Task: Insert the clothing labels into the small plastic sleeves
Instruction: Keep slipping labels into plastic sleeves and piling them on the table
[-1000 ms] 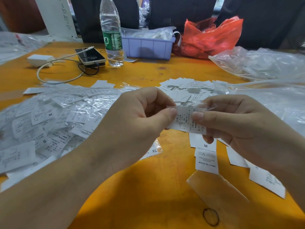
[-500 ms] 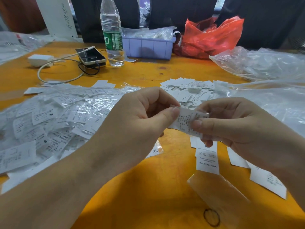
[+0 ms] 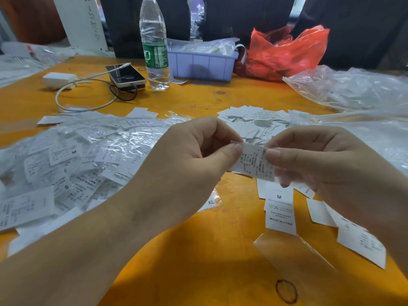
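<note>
Both hands [image 3: 194,160] [image 3: 326,164] pinch label [image 3: 256,163], seemingly tilted down-right.

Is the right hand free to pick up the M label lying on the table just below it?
Probably not yet: the right hand pinches the held label with the left hand. The M label lies uncovered.

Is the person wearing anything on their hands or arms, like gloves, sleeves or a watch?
Nothing shows. The left hand and right hand are bare, with no gloves or rings visible. Both forearms are uncovered as far as the picture reaches, with no sleeve, watch or bracelet in view. The thumbnails are short and unpainted.
</note>
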Motion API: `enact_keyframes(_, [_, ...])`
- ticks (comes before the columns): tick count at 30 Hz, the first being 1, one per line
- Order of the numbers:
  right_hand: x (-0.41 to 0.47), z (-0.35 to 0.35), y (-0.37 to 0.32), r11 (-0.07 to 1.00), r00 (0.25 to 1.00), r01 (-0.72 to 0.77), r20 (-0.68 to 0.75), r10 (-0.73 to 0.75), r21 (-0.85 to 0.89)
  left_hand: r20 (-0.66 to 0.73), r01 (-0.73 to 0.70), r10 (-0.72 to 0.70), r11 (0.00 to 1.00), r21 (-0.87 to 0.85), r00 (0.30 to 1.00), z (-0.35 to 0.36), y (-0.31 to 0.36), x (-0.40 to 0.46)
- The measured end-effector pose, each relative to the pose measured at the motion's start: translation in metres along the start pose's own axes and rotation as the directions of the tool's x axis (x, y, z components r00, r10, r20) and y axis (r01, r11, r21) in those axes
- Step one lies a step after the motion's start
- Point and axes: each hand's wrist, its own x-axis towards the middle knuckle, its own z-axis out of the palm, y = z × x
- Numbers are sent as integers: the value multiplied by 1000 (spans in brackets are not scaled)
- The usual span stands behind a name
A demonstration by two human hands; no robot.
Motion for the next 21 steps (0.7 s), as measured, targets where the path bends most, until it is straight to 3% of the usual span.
enact_keyframes(6, [0,-1,1,994,996,54,-59,-60,-97,13,-4,3,998,59,1000,-1,1,-2])
enact_keyframes(12, [-2,-1,3,967,999,21,39,-11,-255,57,-61,51,981,184,997,5,1,-7])
enact_keyframes(21, [-2,1,0,936,994,61,106,-26,-347,74,-72,61,983,170,995,5,2,-8])
